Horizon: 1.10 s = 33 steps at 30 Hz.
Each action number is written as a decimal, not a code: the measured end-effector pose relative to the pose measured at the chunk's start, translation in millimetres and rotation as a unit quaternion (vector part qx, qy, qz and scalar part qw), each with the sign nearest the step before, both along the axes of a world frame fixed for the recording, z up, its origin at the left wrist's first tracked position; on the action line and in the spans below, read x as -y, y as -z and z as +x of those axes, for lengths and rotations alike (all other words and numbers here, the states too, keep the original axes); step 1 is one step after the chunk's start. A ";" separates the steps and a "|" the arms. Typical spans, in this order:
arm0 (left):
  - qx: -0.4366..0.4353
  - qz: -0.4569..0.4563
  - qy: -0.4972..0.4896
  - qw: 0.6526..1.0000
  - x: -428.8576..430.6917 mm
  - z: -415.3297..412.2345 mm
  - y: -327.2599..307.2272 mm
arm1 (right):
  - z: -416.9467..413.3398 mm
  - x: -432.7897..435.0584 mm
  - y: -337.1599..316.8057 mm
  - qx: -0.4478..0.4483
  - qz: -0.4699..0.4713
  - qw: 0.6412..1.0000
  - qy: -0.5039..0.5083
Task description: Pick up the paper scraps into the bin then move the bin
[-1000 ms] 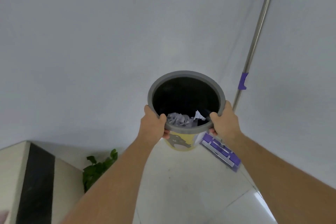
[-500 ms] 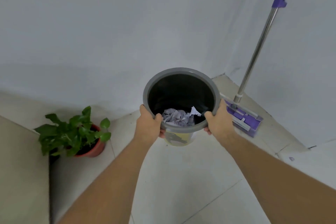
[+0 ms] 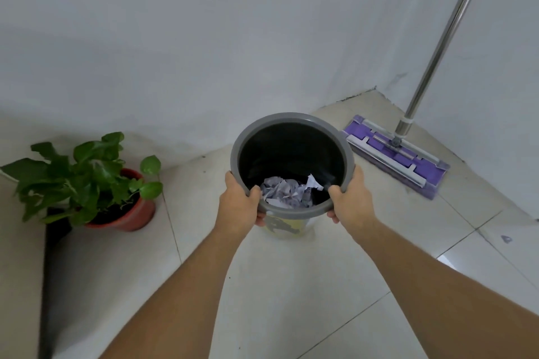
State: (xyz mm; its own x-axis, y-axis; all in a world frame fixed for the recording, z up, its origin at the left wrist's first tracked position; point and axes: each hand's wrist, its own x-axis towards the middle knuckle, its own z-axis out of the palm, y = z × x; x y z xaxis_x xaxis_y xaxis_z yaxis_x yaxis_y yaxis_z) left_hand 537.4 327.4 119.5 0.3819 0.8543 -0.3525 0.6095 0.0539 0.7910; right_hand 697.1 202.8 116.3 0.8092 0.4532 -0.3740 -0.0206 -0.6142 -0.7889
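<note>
A leafy potted plant point(image 3: 84, 181) in a red-brown pot stands on the tiled floor point(image 3: 291, 285) at far left. Centre, the left hand point(image 3: 240, 204) has its grip closed over the near rim of a grey bin point(image 3: 291, 122), thumb hooked inside. Crumpled paper scraps point(image 3: 287, 191) lie in the bin's dark bottom. The right hand point(image 3: 351, 201) clamps the rim's other side — the bin seems lifted off the floor, though contact is hidden. At right, a purple flat mop point(image 3: 396, 154) leans in the corner.
</note>
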 end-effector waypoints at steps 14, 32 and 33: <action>-0.009 0.008 -0.011 1.000 6.0 -3.7 29.0 | -12.8 5.1 26.4 0.012 0.017 1.000 0.015; -0.068 -0.034 -0.025 0.997 0.4 -19.4 -14.3 | -5.3 16.4 -27.1 0.036 -0.066 0.997 -0.022; -0.073 -0.030 -0.025 0.997 -1.3 -23.0 -27.7 | -3.9 18.7 -40.6 0.040 -0.082 0.996 -0.024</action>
State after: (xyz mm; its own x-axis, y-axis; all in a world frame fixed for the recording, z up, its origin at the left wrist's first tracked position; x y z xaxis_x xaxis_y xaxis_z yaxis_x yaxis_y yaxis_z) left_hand 514.4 328.7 147.2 0.2801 0.8469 -0.4519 0.7125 0.1321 0.6891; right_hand 693.2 184.1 156.9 0.8181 0.4305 -0.3813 0.0710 -0.7336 -0.6759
